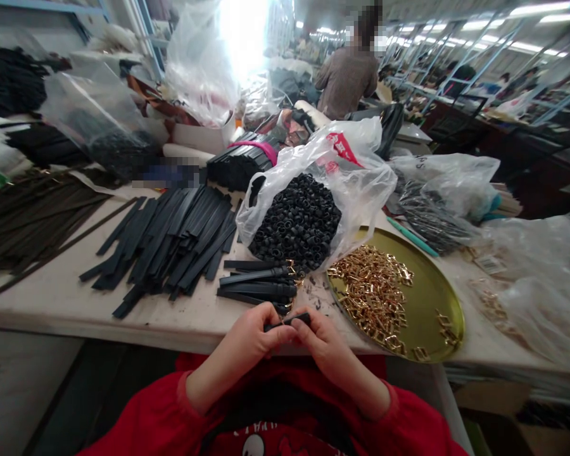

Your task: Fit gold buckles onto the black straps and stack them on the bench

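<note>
- A pale counter (61, 280) is seen, largely covered by goods.
- Dark brown strips (42, 218) are heaped at its far left.
- Black straps (156, 244) are piled beside them.
- Buckled straps (259, 277) are laid near the front edge.
- An open plastic bag (361, 190) is set just behind these.
- A round golden tray (425, 272) is placed to the right.

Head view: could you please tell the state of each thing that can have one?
Left hand: closed on black strip
Right hand: closed on the same strip
Plastic bag: open, holding black loops
Round tray: partly covered with gold buckles
Loose strips: piled, spread out
Strip bundle: tied with pink band
</note>
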Tool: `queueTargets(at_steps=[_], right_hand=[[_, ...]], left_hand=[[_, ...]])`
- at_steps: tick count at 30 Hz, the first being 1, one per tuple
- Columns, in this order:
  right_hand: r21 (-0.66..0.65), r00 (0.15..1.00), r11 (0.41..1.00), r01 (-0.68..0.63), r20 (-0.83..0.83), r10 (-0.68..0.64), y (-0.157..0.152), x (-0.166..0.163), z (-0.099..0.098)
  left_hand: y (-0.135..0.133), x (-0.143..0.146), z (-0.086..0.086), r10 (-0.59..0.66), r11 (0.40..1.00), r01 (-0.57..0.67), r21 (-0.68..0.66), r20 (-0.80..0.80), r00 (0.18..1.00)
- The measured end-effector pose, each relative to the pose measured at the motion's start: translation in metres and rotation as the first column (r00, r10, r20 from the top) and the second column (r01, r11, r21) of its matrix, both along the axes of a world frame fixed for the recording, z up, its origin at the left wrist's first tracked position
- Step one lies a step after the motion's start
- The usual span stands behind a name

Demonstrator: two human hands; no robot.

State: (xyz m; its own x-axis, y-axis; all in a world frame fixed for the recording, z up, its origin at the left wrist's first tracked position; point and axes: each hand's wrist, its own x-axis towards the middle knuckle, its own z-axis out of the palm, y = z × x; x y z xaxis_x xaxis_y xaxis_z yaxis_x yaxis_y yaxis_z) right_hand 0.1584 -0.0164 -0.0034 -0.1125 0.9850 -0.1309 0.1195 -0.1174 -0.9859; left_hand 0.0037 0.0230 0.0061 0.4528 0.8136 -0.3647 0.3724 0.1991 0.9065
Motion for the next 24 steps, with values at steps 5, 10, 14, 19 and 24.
queueTargets(at_steps=[5, 10, 14, 19, 24], right_hand=[[0.087, 0.959, 0.974, -0.21, 0.211, 0.188, 0.043, 0.031, 0.011], [0.293, 0.382, 0.944, -0.15, 0.898, -0.218, 0.115, 0.061, 0.004], [0.171, 0.042, 0.952, -0.252, 0.985, -0.166, 0.137, 0.06, -0.007], [0.322, 0.164, 0.924, -0.206, 0.942, -0.292, 0.128, 0.054, 0.0], [0.417, 0.681, 0.909, -0.004, 0.667, -0.302, 0.085, 0.034, 0.024]], left_hand=[[0.013, 0.002, -0.002, -0.032, 0.999, 0.03, 0.03, 0.083, 0.996], [0.021, 0.002, 0.001, 0.052, 0.998, -0.053, 0.014, 0.057, 0.997], [0.019, 0.002, -0.001, 0.067, 0.997, -0.069, 0.031, 0.059, 0.996], [0.016, 0.006, 0.0, 0.092, 0.989, -0.095, 0.11, 0.028, 0.995], [0.011, 0.014, 0.014, 0.131, 0.953, -0.144, 0.266, 0.066, 0.989]])
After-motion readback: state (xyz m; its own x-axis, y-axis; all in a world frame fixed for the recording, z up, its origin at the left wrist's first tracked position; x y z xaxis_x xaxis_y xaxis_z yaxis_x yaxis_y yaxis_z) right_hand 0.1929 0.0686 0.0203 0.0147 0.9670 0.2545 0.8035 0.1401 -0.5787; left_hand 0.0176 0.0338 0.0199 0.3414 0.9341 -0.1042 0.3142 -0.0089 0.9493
